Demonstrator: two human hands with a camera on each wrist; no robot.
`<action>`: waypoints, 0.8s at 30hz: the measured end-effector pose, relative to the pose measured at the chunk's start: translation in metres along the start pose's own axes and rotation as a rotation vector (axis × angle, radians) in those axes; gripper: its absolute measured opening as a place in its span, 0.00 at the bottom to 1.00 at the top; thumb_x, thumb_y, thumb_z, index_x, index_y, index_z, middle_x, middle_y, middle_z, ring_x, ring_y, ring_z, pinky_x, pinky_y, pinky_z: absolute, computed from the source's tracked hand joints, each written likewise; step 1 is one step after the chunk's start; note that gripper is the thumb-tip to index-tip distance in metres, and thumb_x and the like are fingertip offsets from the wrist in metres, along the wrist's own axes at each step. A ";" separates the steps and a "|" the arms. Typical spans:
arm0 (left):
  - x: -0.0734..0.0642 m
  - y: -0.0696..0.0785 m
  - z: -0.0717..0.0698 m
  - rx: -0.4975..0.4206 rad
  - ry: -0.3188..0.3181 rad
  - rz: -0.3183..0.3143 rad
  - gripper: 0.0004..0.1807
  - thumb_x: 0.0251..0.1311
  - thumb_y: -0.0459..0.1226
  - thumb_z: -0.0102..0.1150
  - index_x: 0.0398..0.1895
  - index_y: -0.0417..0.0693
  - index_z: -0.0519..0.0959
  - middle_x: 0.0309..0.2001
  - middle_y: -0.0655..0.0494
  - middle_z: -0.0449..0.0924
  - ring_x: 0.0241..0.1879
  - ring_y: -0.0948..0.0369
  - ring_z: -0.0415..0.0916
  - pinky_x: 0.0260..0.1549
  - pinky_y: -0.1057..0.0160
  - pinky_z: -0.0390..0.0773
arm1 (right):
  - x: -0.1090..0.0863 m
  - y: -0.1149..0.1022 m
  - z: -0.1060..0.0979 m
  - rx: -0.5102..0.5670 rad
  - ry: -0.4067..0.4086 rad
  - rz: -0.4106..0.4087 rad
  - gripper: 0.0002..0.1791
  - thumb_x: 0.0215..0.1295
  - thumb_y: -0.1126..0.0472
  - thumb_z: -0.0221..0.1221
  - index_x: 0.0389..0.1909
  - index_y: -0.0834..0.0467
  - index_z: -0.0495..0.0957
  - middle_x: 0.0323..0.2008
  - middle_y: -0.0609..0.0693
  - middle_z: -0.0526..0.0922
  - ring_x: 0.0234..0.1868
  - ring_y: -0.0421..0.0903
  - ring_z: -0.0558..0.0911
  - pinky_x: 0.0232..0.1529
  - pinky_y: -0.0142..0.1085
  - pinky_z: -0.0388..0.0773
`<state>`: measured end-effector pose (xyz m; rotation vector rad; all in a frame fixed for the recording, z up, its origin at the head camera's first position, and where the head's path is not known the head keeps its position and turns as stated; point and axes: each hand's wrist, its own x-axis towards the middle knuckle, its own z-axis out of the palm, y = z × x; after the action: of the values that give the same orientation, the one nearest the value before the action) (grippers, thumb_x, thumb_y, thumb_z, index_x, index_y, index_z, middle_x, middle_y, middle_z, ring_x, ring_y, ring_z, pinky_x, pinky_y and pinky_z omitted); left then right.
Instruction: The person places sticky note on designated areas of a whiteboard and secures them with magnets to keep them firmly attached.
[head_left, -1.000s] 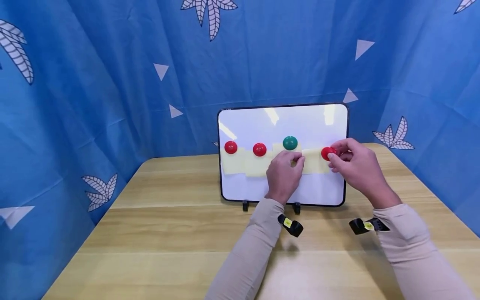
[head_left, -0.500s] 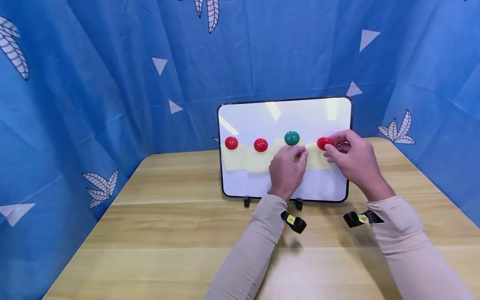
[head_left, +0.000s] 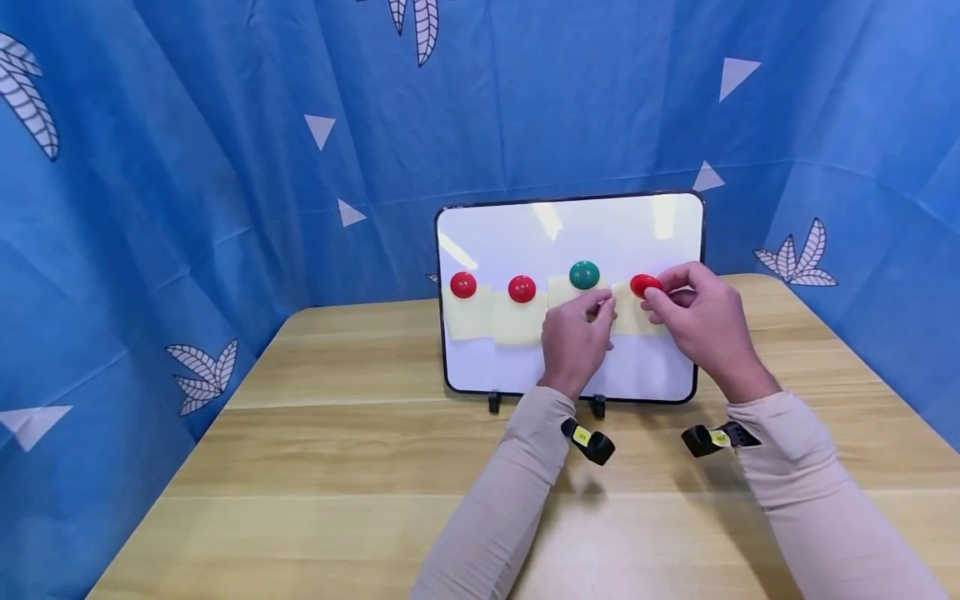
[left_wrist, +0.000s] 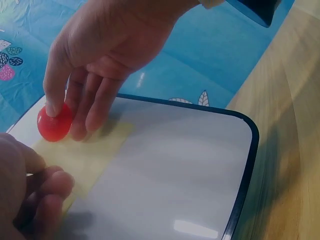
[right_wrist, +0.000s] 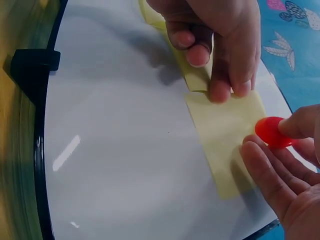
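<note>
A yellow sticky note lies against the right part of a small whiteboard. With thumb and index finger my left hand pinches its upper left corner. My right hand holds a round red magnet between thumb and fingers at the note's top edge. In the right wrist view the magnet sits tilted over the note, the fingers beneath it. Beside my left hand, another note is partly hidden under a green magnet.
Two more red magnets, one at far left and one nearer the middle, hold yellow notes on the board. Black feet support the board on the wooden table. A blue curtain hangs behind.
My right hand has moved left with the red magnet, along the note's top edge. My left hand stays at the note's corner. The head view has shifted slightly.
</note>
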<state>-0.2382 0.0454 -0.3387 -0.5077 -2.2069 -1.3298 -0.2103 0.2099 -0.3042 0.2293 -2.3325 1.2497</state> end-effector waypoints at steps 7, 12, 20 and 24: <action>0.001 -0.001 0.002 -0.007 -0.026 0.003 0.13 0.70 0.40 0.61 0.53 0.47 0.85 0.36 0.57 0.88 0.16 0.78 0.71 0.23 0.76 0.75 | 0.001 0.004 0.004 0.035 0.041 -0.004 0.20 0.70 0.53 0.63 0.53 0.62 0.75 0.49 0.60 0.83 0.41 0.54 0.87 0.36 0.21 0.77; 0.001 0.000 0.000 -0.065 -0.057 -0.004 0.14 0.70 0.39 0.60 0.54 0.46 0.85 0.36 0.58 0.88 0.16 0.76 0.73 0.24 0.73 0.77 | 0.001 0.005 0.007 0.047 0.049 0.011 0.20 0.71 0.53 0.61 0.54 0.63 0.74 0.51 0.60 0.82 0.41 0.51 0.87 0.36 0.21 0.77; 0.001 -0.001 0.000 -0.089 -0.071 -0.013 0.16 0.72 0.39 0.57 0.58 0.46 0.83 0.37 0.58 0.87 0.18 0.74 0.74 0.24 0.71 0.78 | 0.000 0.006 0.010 0.070 0.041 0.048 0.20 0.72 0.52 0.60 0.54 0.62 0.72 0.51 0.60 0.82 0.40 0.48 0.86 0.36 0.23 0.78; -0.001 -0.001 0.000 -0.080 -0.061 -0.023 0.16 0.72 0.39 0.57 0.59 0.47 0.82 0.36 0.58 0.86 0.18 0.74 0.74 0.23 0.70 0.77 | -0.001 0.005 0.012 0.069 0.046 0.077 0.21 0.72 0.50 0.59 0.54 0.61 0.72 0.51 0.59 0.82 0.39 0.47 0.86 0.34 0.24 0.78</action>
<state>-0.2385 0.0448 -0.3400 -0.5611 -2.2223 -1.4367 -0.2156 0.2031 -0.3142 0.1331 -2.2806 1.3590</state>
